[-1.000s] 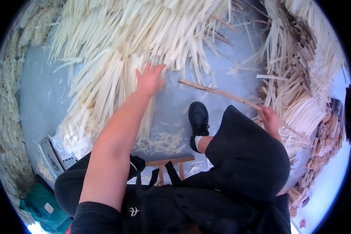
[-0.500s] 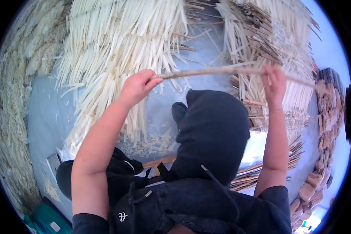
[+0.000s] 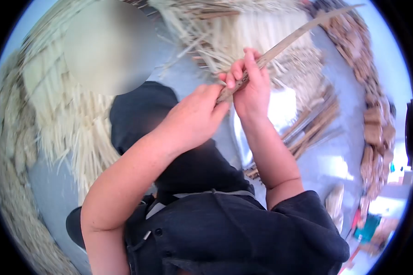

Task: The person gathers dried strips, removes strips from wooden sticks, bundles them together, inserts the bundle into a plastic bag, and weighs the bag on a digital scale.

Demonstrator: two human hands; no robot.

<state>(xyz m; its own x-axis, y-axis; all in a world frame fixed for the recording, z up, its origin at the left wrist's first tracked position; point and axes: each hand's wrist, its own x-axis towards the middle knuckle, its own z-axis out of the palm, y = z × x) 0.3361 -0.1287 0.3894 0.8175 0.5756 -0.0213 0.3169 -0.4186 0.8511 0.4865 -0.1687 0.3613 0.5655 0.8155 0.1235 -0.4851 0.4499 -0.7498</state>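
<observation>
A long brown stick [image 3: 287, 42], thin and tapering to a point, slants up to the right across both hands. My left hand [image 3: 195, 114] is closed around its lower end. Just beyond it, my right hand [image 3: 253, 85] has its fingers curled around the stick, palm partly turned up. The two hands nearly touch, above my dark-clothed leg [image 3: 188, 169]. Beyond the right hand, the stick's far end points toward the upper right over pale strips [image 3: 270, 36].
More long pale strips [image 3: 59, 101] lie in layers at left. Brown sticks [image 3: 314, 123] rest in a bundle by a shiny white sheet [image 3: 282, 107] on the grey floor [image 3: 326, 158]. Stacked brown bundles [image 3: 374, 130] line the right side. A blurred round patch hides the upper left.
My hands were wide apart on the stick, which lay nearly level. Now they are close together near one end, and the stick slants up to the right. The view has turned right.
</observation>
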